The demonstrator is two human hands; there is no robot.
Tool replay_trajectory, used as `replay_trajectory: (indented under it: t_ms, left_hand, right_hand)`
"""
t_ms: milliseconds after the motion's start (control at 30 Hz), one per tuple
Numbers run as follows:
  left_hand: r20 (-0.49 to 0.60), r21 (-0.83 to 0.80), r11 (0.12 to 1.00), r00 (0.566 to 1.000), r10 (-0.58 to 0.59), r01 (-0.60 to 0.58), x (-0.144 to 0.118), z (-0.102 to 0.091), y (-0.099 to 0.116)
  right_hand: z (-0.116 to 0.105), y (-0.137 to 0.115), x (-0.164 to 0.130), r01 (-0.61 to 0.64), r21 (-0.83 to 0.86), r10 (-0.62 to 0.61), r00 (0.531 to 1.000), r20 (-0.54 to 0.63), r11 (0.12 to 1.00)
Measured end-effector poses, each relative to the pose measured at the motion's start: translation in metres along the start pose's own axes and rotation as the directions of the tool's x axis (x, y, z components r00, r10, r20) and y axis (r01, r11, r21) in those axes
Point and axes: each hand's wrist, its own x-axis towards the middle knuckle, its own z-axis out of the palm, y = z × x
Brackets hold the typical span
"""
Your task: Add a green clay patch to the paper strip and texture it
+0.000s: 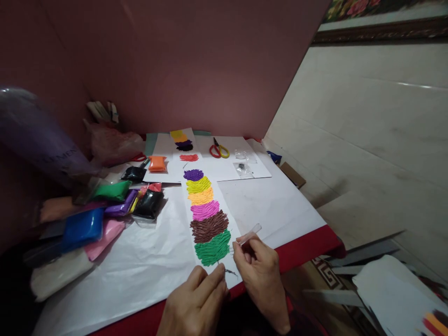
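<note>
A long white paper strip (pixel 228 212) lies in front of me, with textured clay bands in purple, yellow, orange, pink, brown and green. The green clay band (pixel 213 248) is nearest to my hands. My right hand (pixel 261 270) is closed on a thin clear plastic stick (pixel 255 230), just right of the green band. Below that band, my left hand (pixel 198 298) rests with thumb and finger pinched together by the strip's lower end. Whatever may be between them is too small to make out. A dark mark (pixel 231 272) shows on the paper between the hands.
Packets of coloured clay, among them a blue packet (pixel 83 229) and a black packet (pixel 149 204), are heaped on the left. Scissors (pixel 219 149) and small clear bags (pixel 242 170) lie on a white board (pixel 227 173) at the back. Red cloth (pixel 304 247) borders the table's right edge.
</note>
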Motion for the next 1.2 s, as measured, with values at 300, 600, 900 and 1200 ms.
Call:
replay_trajectory:
  t_ms: [300,600,900,1200]
  left_hand:
    - [-0.015,-0.017,1.0,1.0,-0.001,0.001,0.001,0.0,0.001]
    - [0.0,-0.027,1.0,1.0,-0.011,0.011,0.0,0.002,0.001]
    - [-0.007,-0.02,1.0,1.0,-0.005,0.004,-0.001,0.002,0.0]
    - [-0.01,-0.044,0.999,1.0,-0.005,0.004,-0.001,0.002,0.001]
  right_hand:
    - [0.003,0.009,-0.005,-0.092,0.056,0.096,0.993,-0.066,0.994]
    - [0.001,0.008,-0.004,-0.171,0.171,0.155,0.982,0.104,0.97]
    - [0.0,0.002,0.0,-0.115,0.055,0.11,0.989,0.099,0.992]
    - [0.002,0.0,0.002,-0.034,-0.015,0.035,0.999,0.023,0.999]
